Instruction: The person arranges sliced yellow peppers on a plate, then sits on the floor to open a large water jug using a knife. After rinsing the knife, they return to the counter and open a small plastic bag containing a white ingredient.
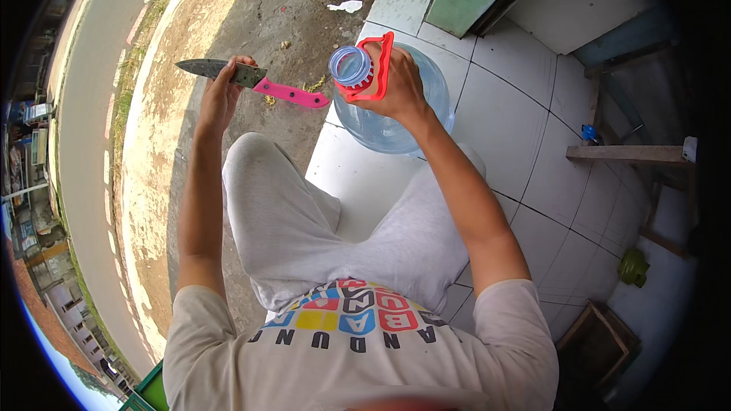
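Note:
My left hand (219, 99) is closed on a kitchen knife (251, 76), gripping it by its dark, speckled blade. The blade's tip points left, and the pink riveted handle sticks out to the right. My right hand (403, 84) is wrapped around the neck of a large clear-blue water jug (434, 110), at its red plastic carry handle (385, 68). The jug stands on white tiles in front of my knees, its round mouth (350, 66) uncovered. The knife handle's end comes close to the jug's left side. Some of my right fingers are hidden behind the handle.
White floor tiles (502, 118) extend to the right, toward a wooden bench (632, 154) and a green gas regulator-like object (633, 267). Rough concrete (266, 23) borders the tiles on the left, with a road (84, 129) beyond. A white scrap (346, 6) lies farther off.

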